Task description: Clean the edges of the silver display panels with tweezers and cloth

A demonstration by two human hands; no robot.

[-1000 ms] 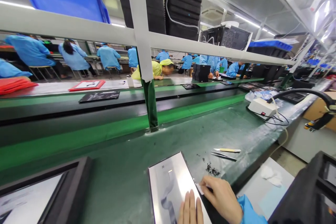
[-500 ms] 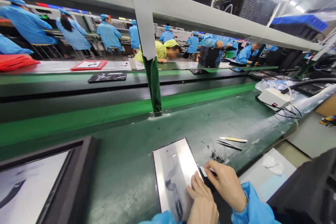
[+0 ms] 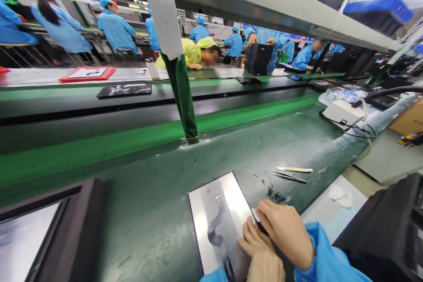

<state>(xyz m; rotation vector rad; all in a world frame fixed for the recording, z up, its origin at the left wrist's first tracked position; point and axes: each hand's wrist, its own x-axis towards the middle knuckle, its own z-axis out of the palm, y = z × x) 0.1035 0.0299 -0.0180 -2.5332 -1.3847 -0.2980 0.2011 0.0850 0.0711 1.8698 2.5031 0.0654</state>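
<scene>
A flat display panel (image 3: 201, 211) with a silvery back and a dark flex cable (image 3: 216, 224) lies on the green bench. My left hand (image 3: 262, 251) rests on the panel's right side, fingers stretched out over its edge. Just beyond that edge, the fingers of my right hand (image 3: 286, 231) are pinched together at a small white piece (image 3: 255, 214), mostly covered by the fingers. Something dark shows under both hands; I cannot make out what it is. Black scraps (image 3: 275, 194) lie above my right hand, near metal tweezers (image 3: 290, 177) and a pale-handled blade tool (image 3: 294, 169).
A dark foam-framed tray (image 3: 89, 229) holding another panel stands at the left. A green-wrapped post (image 3: 181, 97) rises from the bench's far edge, before a conveyor (image 3: 125, 112). A white box with cables (image 3: 343, 112) sits at the right, and black trays (image 3: 380, 233) stand near my right side.
The view has shifted slightly. My left hand has slid a little right along the panel's edge, closer to my right hand, whose pinched fingers now cover more of the white piece.
</scene>
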